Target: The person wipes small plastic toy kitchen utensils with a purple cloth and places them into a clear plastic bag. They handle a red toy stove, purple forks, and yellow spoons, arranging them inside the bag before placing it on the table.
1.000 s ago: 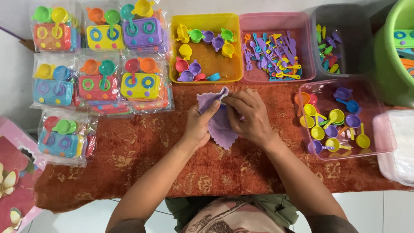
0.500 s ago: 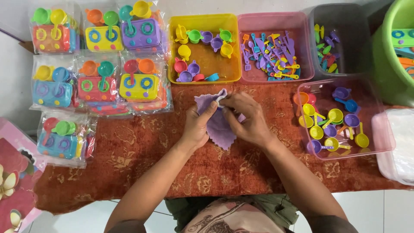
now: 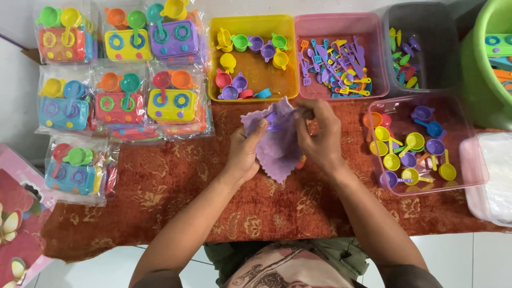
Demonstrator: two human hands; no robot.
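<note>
Both hands hold a purple cloth [image 3: 277, 146] above the red patterned rug [image 3: 176, 197]. My left hand [image 3: 246, 149] grips the cloth's left side, fingers curled. My right hand [image 3: 320, 136] pinches its upper right part. A small purple toy piece [image 3: 272, 121] shows in the folds between the two hands; its shape is mostly hidden by the cloth.
Bagged toy stove sets [image 3: 120, 80] lie at the left. Behind the hands stand a yellow bin of toy cups [image 3: 253, 26], a pink bin of utensils [image 3: 341, 24] and a grey bin [image 3: 421, 48]. A clear tub of toy pans [image 3: 469, 160] sits right, a green bucket [image 3: 480, 80] beyond.
The cloth and both hands have shifted slightly; the fingers have worked the cloth around the small purple piece. Nothing else moved.
</note>
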